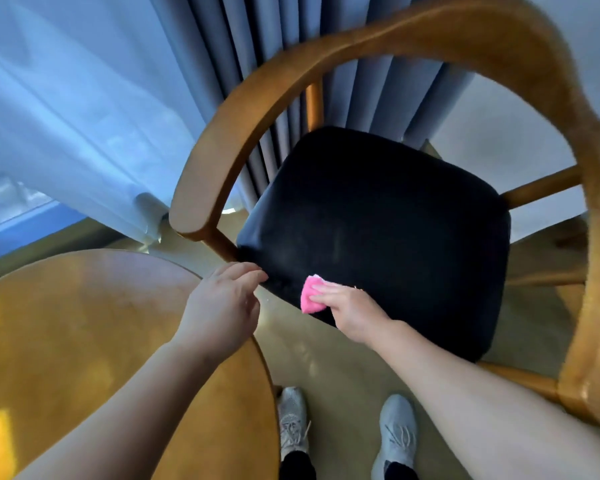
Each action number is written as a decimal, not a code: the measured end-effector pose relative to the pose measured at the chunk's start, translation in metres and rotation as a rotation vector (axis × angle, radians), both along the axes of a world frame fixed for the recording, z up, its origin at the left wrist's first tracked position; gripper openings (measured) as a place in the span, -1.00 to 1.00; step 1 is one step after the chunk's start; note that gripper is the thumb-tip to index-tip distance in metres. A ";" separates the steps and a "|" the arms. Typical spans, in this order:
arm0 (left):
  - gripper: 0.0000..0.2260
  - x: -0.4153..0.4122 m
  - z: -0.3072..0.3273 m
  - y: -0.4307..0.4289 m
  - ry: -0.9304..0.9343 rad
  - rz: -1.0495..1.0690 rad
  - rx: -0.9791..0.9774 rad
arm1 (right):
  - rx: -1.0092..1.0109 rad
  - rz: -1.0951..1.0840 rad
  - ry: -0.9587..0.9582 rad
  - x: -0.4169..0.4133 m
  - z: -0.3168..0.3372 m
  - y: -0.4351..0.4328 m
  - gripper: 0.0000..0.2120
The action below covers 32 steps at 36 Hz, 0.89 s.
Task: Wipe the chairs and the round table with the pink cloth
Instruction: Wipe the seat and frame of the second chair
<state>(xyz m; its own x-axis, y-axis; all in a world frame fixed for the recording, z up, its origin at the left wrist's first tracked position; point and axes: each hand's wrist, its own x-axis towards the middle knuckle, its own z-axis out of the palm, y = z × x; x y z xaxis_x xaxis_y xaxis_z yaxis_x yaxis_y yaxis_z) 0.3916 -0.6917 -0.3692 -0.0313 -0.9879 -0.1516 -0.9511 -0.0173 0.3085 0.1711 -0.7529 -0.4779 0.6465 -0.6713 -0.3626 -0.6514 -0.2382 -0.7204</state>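
The right hand [347, 311] has its fingers pressed together on the pink cloth [311, 299], bunching it against the near edge of the chair's black seat [378, 237]. The left hand [222, 306] holds nothing; its fingers are loosely spread, their tips touching or nearly touching the seat's near left corner, though blur makes contact hard to judge. The seat sits inside the chair's curved wooden armrest and back rail [430, 32]. Left of the seat, just beside it, is the round table [84, 323], under the left forearm. Beyond the seat hang grey curtains [257, 46]. Below the seat, on the floor, stand two grey sneakers [397, 431].
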 end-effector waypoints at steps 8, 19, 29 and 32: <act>-0.63 -0.064 0.102 0.014 0.170 0.135 -0.013 | 0.314 -0.352 -0.349 -0.039 0.163 -0.001 -0.63; -0.82 -0.141 0.249 0.031 0.481 0.223 -0.309 | 0.335 -0.011 -0.463 -0.090 0.359 0.008 -0.49; -0.93 -0.144 0.289 0.065 0.310 0.236 -0.371 | 0.035 0.368 -0.122 -0.092 0.406 -0.014 -0.78; -0.93 -0.134 0.287 0.070 0.278 0.260 -0.349 | -0.037 0.414 -0.048 -0.076 0.403 -0.021 -0.84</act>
<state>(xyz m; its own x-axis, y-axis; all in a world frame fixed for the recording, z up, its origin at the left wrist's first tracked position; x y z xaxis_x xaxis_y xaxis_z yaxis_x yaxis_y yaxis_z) 0.2578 -0.6217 -0.0824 0.2298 -0.9587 0.1678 -0.8101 -0.0928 0.5790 0.0950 -0.7739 -0.0747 0.8801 -0.3634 -0.3057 -0.4610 -0.4992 -0.7337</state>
